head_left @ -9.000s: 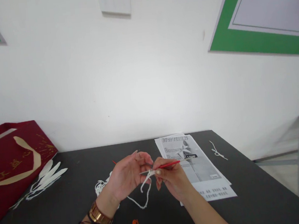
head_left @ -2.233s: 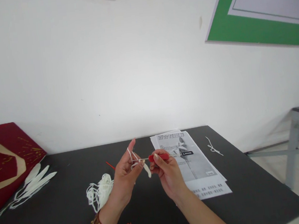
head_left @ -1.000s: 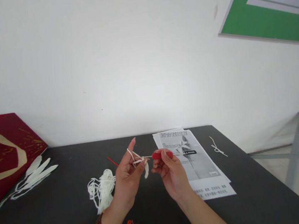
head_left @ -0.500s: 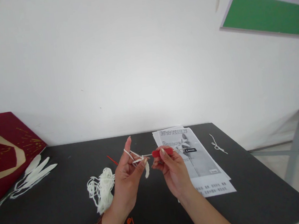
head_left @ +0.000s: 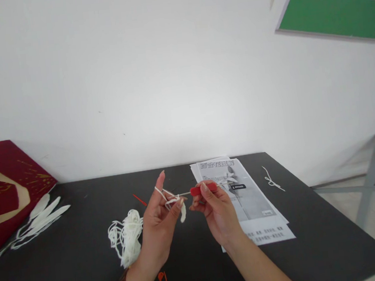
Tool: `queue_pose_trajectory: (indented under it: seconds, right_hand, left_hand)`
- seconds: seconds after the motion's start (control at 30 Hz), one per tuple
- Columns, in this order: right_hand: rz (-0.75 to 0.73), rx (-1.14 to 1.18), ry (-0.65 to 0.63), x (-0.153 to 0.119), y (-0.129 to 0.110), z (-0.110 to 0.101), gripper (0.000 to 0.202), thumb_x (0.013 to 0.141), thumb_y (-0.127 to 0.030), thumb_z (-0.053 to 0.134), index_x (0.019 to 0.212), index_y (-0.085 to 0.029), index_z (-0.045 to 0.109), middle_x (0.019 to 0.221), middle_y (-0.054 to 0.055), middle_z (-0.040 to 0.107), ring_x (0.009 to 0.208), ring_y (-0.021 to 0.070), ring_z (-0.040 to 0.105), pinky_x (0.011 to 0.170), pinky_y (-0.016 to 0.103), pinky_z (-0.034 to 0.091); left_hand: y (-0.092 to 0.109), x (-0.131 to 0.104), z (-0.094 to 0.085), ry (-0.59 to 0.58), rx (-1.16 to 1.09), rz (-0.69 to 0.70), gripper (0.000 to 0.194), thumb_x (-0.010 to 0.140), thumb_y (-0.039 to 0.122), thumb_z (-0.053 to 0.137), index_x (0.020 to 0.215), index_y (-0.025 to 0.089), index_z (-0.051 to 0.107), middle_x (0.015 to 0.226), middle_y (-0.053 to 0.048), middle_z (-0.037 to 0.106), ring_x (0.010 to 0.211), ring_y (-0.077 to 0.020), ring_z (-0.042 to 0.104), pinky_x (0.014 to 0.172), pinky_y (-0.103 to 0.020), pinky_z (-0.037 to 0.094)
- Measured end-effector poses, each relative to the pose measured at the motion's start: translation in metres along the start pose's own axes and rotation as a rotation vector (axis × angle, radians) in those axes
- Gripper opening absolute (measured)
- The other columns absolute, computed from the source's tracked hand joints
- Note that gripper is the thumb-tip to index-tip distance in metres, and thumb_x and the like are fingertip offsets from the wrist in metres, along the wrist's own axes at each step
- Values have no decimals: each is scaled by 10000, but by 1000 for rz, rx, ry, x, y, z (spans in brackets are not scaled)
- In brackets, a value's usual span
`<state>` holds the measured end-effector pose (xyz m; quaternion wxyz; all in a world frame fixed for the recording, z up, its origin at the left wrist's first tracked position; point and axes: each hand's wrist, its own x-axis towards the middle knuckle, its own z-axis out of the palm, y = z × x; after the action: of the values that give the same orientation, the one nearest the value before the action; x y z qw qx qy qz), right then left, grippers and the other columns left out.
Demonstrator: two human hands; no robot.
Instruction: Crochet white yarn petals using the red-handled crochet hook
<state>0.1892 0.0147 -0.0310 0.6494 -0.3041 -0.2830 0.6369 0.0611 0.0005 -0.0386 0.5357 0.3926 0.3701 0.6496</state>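
Observation:
My left hand (head_left: 159, 233) pinches a small white crocheted piece (head_left: 183, 212) between thumb and fingers, with white yarn looped round its raised index finger. My right hand (head_left: 217, 215) is closed on the red handle of a crochet hook (head_left: 203, 189). The hook's thin metal shaft points left and meets the yarn at my left fingertips; its tip is too small to make out. A loose heap of white yarn (head_left: 129, 238) lies beside my left wrist.
Printed sheets (head_left: 256, 200) lie under and beyond my right hand. On the black table (head_left: 318, 234) are a red needle (head_left: 139, 199), an orange stitch marker (head_left: 162, 278), a yarn scrap (head_left: 272, 180) and white crocheted strips (head_left: 50, 217) near a dark red bag (head_left: 5, 191).
The hook's handle has tilted slightly, its right end now higher. The whole view has shifted slightly; both hands keep their holds.

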Motion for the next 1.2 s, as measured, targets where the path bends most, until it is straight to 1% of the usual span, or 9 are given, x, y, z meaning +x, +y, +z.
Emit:
queue_pose_trajectory:
  seconds: [0.37,0.5,0.57,0.63,0.7,0.77,0.87,1.03,1.2]
  right_hand:
    - [-130,-193,-59,-3,0,-1,112,835,-313,686,829,-203,666,709,-9,675,609,119,616,577,260,579]
    - [-440,-626,-84,-12,1,-6,94,865,-219,636,869,-252,723,776,25,697,673,157,641,639,300,553]
    - [-625,-872,-234,-16,4,-12,261,836,-132,638,1015,-296,736,887,64,720,789,206,652,707,349,542]
    - [-744,-977,-396,-17,9,-18,390,822,-95,620,1121,-331,706,968,85,729,844,237,654,750,389,536]
    - [-768,-963,-411,-16,13,-21,432,824,-76,609,1155,-342,686,1019,87,724,907,247,655,786,400,538]
    - [-714,-813,-295,-14,15,-18,373,836,-80,614,1071,-347,725,980,65,725,867,218,662,756,369,551]
    - [-443,-408,-149,-10,16,-8,156,824,-177,685,895,-291,765,839,28,726,730,167,668,656,297,579]
    - [86,115,-130,-7,17,2,163,720,-308,805,826,-201,742,752,14,745,613,107,653,555,200,587]
    - [190,212,-137,-7,9,2,214,723,-331,805,833,-171,717,713,2,714,574,87,610,514,176,583]
  left_hand:
    - [0,1,1,74,98,63,728,778,202,716,1423,340,408,707,69,535,643,-77,485,623,-180,429]
    - [2,2,1,110,40,12,761,774,188,721,1444,301,379,654,80,537,617,-75,496,614,-176,420]
    - [3,3,1,95,-70,-65,803,757,172,731,1455,293,354,644,83,539,627,-82,536,629,-188,438]
    - [5,4,1,70,-211,-147,848,722,139,750,1455,293,352,661,79,555,639,-84,567,647,-194,455]
    - [7,4,1,38,-318,-197,866,704,100,755,1449,300,361,679,78,562,612,-68,553,646,-185,460]
    - [10,4,2,5,-360,-190,849,730,82,737,1451,316,354,690,74,562,594,-57,525,646,-178,458]
    - [14,2,3,-20,-337,-129,821,774,98,710,1460,342,331,705,60,567,623,-70,520,626,-180,450]
    - [15,-4,3,-14,-295,-79,806,785,116,706,1452,377,336,737,54,575,677,-72,532,684,-188,463]
    - [17,-9,4,-35,-243,-39,777,794,121,697,1437,398,359,756,50,588,699,-78,549,700,-194,473]
